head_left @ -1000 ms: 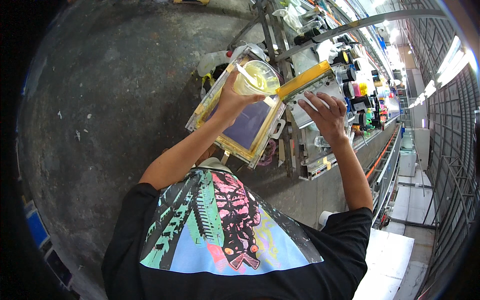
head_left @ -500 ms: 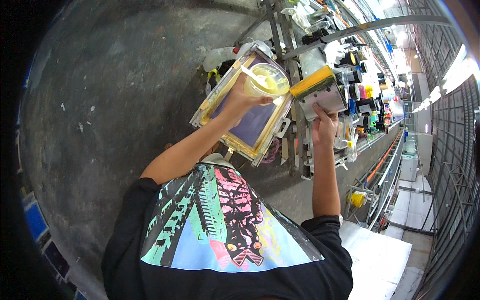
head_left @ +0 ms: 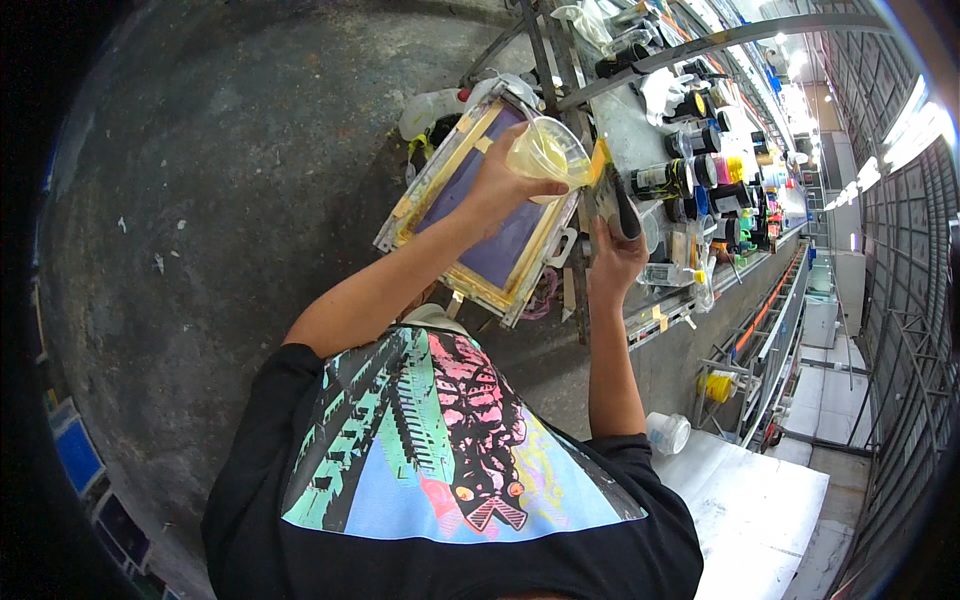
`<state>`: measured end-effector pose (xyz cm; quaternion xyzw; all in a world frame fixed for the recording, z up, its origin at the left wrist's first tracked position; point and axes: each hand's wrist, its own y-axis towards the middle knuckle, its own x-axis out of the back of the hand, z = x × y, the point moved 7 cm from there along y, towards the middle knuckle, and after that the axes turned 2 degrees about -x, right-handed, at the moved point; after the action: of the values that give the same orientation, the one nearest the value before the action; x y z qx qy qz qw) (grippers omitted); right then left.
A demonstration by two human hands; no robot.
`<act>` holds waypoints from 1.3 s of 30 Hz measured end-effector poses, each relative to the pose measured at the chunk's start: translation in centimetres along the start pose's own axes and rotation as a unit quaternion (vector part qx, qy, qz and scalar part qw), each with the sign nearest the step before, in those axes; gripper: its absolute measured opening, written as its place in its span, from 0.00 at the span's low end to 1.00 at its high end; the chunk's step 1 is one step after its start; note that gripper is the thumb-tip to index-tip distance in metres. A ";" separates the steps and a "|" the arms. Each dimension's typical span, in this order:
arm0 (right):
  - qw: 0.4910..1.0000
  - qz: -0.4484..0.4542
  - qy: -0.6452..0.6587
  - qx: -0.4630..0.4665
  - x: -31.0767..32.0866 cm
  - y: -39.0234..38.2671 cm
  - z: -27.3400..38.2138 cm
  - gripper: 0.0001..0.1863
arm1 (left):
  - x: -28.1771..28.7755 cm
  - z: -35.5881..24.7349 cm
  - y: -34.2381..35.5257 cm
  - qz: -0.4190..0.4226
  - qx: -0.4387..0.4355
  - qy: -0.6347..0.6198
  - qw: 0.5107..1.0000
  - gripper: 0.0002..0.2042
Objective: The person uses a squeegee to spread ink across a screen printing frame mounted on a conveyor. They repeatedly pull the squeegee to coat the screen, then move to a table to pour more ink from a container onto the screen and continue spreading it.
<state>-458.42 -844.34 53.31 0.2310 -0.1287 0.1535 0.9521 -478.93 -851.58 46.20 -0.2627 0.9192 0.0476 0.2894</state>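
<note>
My left hand (head_left: pixel 497 188) is wrapped round a clear plastic tub (head_left: pixel 550 155) of pale yellow paste, tilted to the right. In my right hand (head_left: pixel 617 262) is a squeegee (head_left: pixel 616 200), gripped by its lower end and seen almost edge-on. Its yellow-orange smeared edge meets the tub's right rim or lies just in front of it; I cannot tell which. Behind and below the tub a screen-printing frame (head_left: pixel 542 290) with purple mesh stands at a slant. The tub and my left arm hide part of it.
To the right, a long bench (head_left: pixel 640 120) carries several ink jars (head_left: pixel 665 180) and a clear bottle (head_left: pixel 668 275). A grey metal bar (head_left: pixel 730 47) arches over it. A white bucket (head_left: pixel 668 433) stands beside a white board (head_left: pixel 745 500) at lower right. Dark floor (head_left: pixel 220 200) lies left.
My right hand has moved left and turned the squeegee from broad face to nearly edge-on, bringing it to the tub's rim. The tub has shifted slightly right and tipped more.
</note>
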 end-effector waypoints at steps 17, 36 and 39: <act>0.939 0.193 -0.286 0.014 -5.4 1.5 -12.9 0.21 | 9.0 -6.5 -2.2 -0.067 -0.150 0.027 0.986 0.38; 0.810 0.452 -0.372 0.050 -11.3 -3.3 -26.9 0.23 | 16.4 -6.0 -9.5 -0.230 -0.087 0.092 0.965 0.36; 0.837 0.331 -0.434 0.024 -11.6 4.5 -29.9 0.24 | 15.8 -5.4 -8.9 -0.223 -0.073 0.092 0.968 0.37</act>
<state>-465.41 -828.95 25.75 0.2405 -0.5939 0.3467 0.6851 -488.11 -867.65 42.47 -0.4847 0.8540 0.0242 0.1874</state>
